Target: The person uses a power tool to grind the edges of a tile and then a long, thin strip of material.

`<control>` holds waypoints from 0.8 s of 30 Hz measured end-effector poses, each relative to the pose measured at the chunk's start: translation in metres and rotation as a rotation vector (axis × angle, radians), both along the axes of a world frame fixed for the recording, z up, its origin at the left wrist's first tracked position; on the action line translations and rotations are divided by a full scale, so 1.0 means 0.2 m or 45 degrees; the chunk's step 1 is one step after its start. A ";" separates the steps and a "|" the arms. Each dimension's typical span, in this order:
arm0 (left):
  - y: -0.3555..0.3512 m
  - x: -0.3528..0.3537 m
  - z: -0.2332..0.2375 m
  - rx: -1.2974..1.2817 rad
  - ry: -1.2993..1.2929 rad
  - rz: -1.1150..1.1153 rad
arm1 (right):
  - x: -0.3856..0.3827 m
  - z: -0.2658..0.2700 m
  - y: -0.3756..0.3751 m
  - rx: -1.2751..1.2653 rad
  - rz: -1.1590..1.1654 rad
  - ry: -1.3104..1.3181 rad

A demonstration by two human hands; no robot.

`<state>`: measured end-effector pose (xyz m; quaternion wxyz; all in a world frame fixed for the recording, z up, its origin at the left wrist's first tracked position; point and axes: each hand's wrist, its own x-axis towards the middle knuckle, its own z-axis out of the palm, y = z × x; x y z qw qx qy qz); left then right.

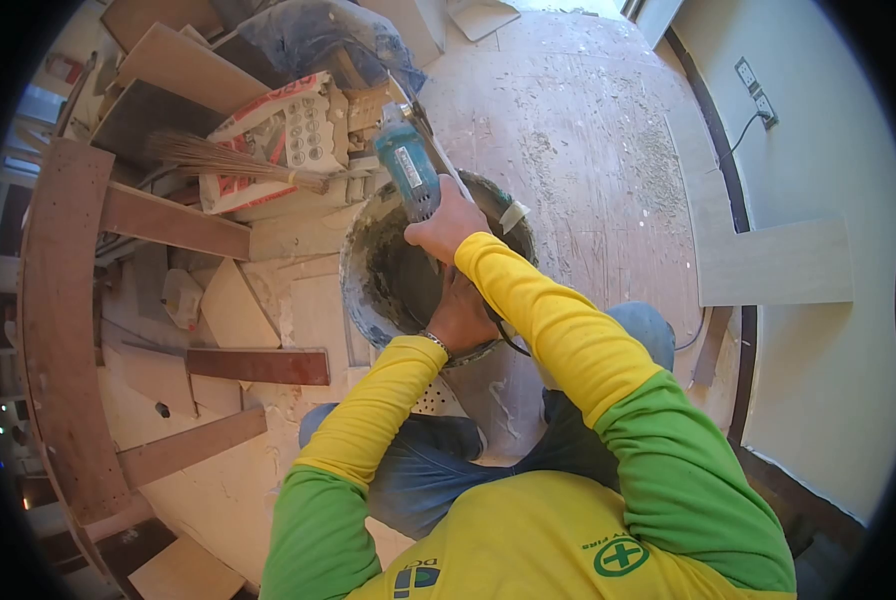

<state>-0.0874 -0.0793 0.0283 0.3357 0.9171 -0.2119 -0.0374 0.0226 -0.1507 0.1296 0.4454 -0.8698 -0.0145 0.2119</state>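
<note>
A teal angle grinder (408,168) is in my right hand (448,222), whose fingers wrap round its rear end. Its metal head and disc point up and away, over the far rim of a round bucket (356,300). Grey wet material (408,285) lies inside the bucket. My left hand (461,315) is over the near side of the bucket, below my right hand; its fingertips are hidden, and so is whatever it may hold. A black cable (512,344) hangs beside my left hand. A pale scraper-like piece (514,216) rests at the bucket's right rim.
A straw broom (233,160) lies on a torn paper sack (313,140) at the upper left. Wooden boards (258,366) and tile pieces (238,305) are scattered at left. At right, an L-shaped tile (778,262) is near the wall, below a socket (764,108).
</note>
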 end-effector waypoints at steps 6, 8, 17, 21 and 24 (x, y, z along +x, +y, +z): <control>0.01 0.00 0.00 -0.013 0.004 0.005 | 0.01 0.01 0.01 -0.006 -0.007 -0.003; 0.01 0.01 -0.01 -0.012 -0.002 -0.018 | 0.01 0.02 0.02 0.010 -0.023 0.021; 0.02 0.00 -0.02 0.073 0.030 -0.029 | 0.00 0.06 0.02 -0.009 -0.025 0.024; 0.02 0.01 -0.02 0.106 0.058 -0.037 | 0.00 0.06 0.02 -0.019 -0.018 0.008; 0.01 0.01 0.02 0.050 0.043 -0.029 | 0.01 0.06 0.02 -0.021 -0.004 0.009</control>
